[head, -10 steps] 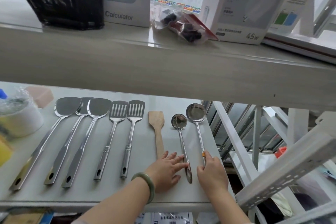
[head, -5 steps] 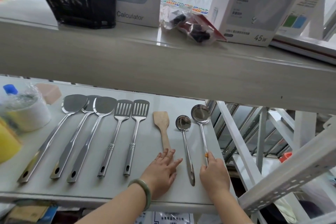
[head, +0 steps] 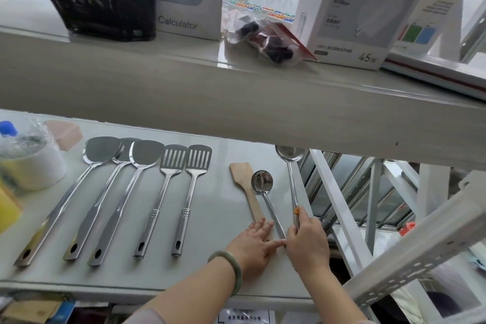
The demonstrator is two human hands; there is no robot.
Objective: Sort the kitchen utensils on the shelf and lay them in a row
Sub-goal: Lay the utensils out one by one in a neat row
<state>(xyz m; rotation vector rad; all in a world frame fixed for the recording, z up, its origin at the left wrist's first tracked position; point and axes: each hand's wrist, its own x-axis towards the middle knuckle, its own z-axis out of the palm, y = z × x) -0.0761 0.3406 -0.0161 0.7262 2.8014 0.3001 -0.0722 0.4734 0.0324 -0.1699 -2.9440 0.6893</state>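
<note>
Utensils lie in a row on the lower shelf [head: 215, 218]. From the left come three solid steel turners [head: 102, 150], then two slotted turners [head: 173, 158], a wooden spatula [head: 243, 176], a small steel ladle [head: 262, 181] and a large steel ladle [head: 289, 152]. My left hand [head: 256, 244], with a green bangle at the wrist, rests flat over the wooden spatula's handle end, fingers touching the small ladle's handle. My right hand [head: 306, 239] grips the large ladle's handle near its orange mark.
A tape roll [head: 31, 163], a blue cap and a yellow object sit at the shelf's left end. The upper shelf [head: 236, 95] overhangs closely, holding boxes and a bag. White slotted frame bars [head: 410, 252] stand to the right, past the shelf's edge.
The large ladle has slid farther back, its bowl now under the upper shelf's edge. My right hand closed on its handle, and my left hand moved right to the small ladle's handle.
</note>
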